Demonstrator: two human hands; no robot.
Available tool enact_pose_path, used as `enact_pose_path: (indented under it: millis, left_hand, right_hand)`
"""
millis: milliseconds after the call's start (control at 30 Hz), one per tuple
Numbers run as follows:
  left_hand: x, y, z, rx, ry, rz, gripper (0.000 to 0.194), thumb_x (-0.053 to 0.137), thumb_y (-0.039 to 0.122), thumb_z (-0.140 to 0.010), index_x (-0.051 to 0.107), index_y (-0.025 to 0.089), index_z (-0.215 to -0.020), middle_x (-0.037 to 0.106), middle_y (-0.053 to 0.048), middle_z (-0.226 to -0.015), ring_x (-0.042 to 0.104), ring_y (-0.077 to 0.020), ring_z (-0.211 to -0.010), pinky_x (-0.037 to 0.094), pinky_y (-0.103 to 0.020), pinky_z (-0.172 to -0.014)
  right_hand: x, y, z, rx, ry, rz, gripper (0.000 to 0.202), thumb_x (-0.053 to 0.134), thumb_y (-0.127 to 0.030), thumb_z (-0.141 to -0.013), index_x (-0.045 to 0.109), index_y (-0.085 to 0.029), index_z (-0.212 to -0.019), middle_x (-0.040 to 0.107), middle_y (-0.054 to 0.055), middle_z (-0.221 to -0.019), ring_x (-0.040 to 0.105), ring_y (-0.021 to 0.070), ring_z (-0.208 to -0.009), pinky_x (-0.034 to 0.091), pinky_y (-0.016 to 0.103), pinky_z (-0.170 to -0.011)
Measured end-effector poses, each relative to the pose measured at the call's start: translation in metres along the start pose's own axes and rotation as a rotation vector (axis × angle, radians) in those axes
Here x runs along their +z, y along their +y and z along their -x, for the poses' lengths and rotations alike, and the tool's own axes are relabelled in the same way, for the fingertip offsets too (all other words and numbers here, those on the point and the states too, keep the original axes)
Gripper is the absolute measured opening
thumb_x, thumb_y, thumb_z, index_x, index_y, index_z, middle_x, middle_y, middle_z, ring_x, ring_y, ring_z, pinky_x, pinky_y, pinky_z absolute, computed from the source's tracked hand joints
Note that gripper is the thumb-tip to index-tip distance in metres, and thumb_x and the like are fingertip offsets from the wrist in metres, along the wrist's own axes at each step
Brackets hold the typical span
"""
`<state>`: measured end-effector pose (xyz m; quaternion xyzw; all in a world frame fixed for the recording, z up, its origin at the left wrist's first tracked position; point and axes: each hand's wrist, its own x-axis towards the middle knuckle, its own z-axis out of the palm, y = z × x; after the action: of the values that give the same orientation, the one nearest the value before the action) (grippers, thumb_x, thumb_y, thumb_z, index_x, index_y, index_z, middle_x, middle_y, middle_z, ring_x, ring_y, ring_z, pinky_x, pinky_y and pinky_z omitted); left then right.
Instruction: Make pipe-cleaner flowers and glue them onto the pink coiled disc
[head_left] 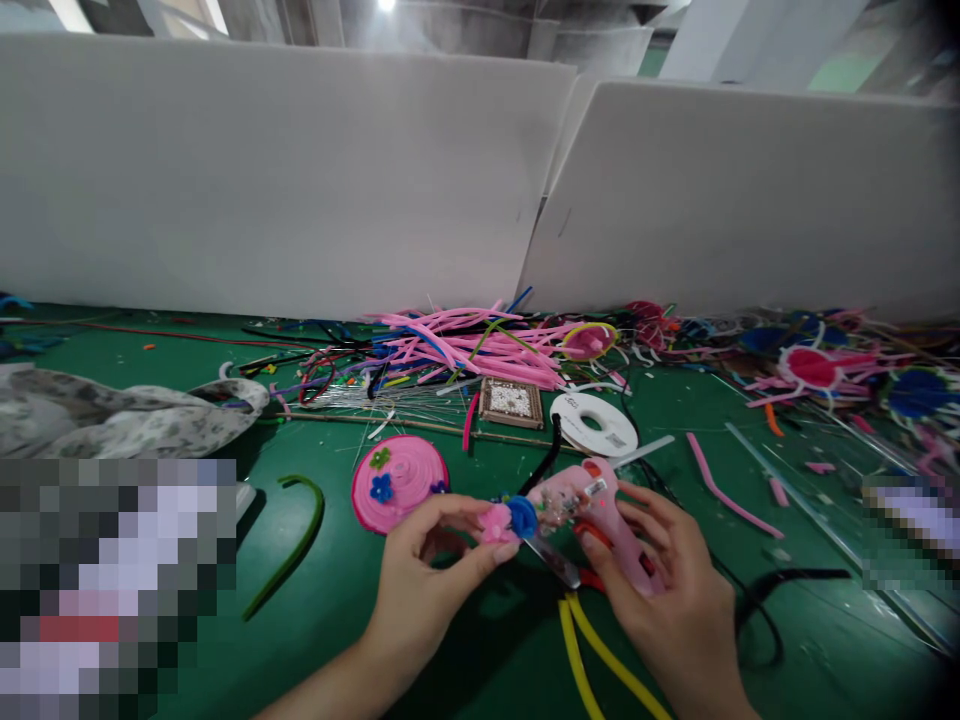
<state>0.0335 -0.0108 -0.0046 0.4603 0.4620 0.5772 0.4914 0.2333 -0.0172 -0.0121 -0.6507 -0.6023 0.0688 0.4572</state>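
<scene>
Between the thumb and fingers of my left hand (pixel 442 560) is a pink pipe-cleaner flower (pixel 496 524), with a blue coiled piece (pixel 523 517) against its right side. My right hand (pixel 667 570) is wrapped round a pink hot glue gun (pixel 619 530), thumb near its orange trigger. The gun's nose points left at the blue piece; whether they touch I cannot tell. Below the gun lie scissors (pixel 553 562) with red handles, partly hidden by my right hand. Behind my left hand rests a pink coiled disc (pixel 401 480) bearing small green and blue flowers.
Pink pipe cleaners (pixel 465 345) are heaped along the white partition (pixel 300 180). A box of white beads (pixel 511 402) and a white spool (pixel 594 422) stand behind the gun. A green pipe cleaner (pixel 300 550) lies left, yellow ones (pixel 592 660) in front. Patterned cloth (pixel 135 410) is at left.
</scene>
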Motion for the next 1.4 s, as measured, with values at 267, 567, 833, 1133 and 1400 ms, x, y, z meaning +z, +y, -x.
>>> enact_pose_path:
  millis: [267, 567, 833, 1133, 1400]
  left_hand:
    - [-0.001, -0.001, -0.001, 0.037, -0.002, -0.017, 0.020, 0.080, 0.019, -0.062, 0.070, 0.019, -0.080, 0.071, -0.001, -0.076, 0.064, -0.0126, -0.068, 0.051, -0.018, -0.059]
    - [-0.002, -0.004, -0.001, 0.093, -0.001, -0.041, 0.017, 0.079, 0.020, -0.063, 0.069, 0.017, -0.076, 0.067, -0.001, -0.073, 0.062, -0.0135, -0.067, 0.049, -0.021, -0.060]
    - [-0.002, -0.004, -0.002, 0.048, -0.006, -0.031, 0.018, 0.079, 0.021, -0.063, 0.070, 0.017, -0.078, 0.067, -0.001, -0.073, 0.060, -0.0125, -0.065, 0.048, -0.020, -0.059]
    - [-0.002, -0.006, -0.004, 0.000, -0.008, -0.007, 0.017, 0.078, 0.021, -0.065, 0.069, 0.017, -0.079, 0.064, 0.001, -0.067, 0.058, -0.0104, -0.061, 0.047, -0.018, -0.057]
    - [-0.001, -0.001, -0.002, -0.022, 0.052, 0.040, 0.020, 0.079, 0.021, -0.062, 0.068, 0.017, -0.078, 0.063, 0.001, -0.066, 0.057, -0.0104, -0.060, 0.046, -0.019, -0.055]
  right_hand:
    - [0.001, 0.003, 0.000, -0.050, 0.037, 0.030, 0.039, 0.062, -0.039, -0.076, 0.052, -0.022, -0.110, 0.066, 0.011, -0.101, 0.067, 0.0265, -0.090, 0.058, 0.038, -0.072]
    - [0.002, 0.001, 0.001, -0.087, 0.096, 0.044, 0.035, 0.065, -0.038, -0.075, 0.054, -0.021, -0.104, 0.066, 0.009, -0.095, 0.068, 0.0230, -0.082, 0.059, 0.032, -0.068]
    - [0.001, -0.001, 0.002, -0.110, 0.141, 0.078, 0.034, 0.066, -0.038, -0.074, 0.056, -0.020, -0.102, 0.066, 0.007, -0.090, 0.068, 0.0211, -0.075, 0.058, 0.030, -0.063]
    - [0.002, -0.003, -0.001, -0.136, 0.177, 0.060, 0.039, 0.068, -0.038, -0.072, 0.055, -0.020, -0.105, 0.063, 0.008, -0.092, 0.065, 0.0212, -0.078, 0.055, 0.028, -0.061]
    - [-0.006, 0.021, -0.026, 0.009, 0.111, 0.213, 0.046, 0.065, -0.052, -0.070, 0.054, -0.021, -0.103, 0.065, 0.008, -0.094, 0.064, 0.0254, -0.081, 0.053, 0.037, -0.067]
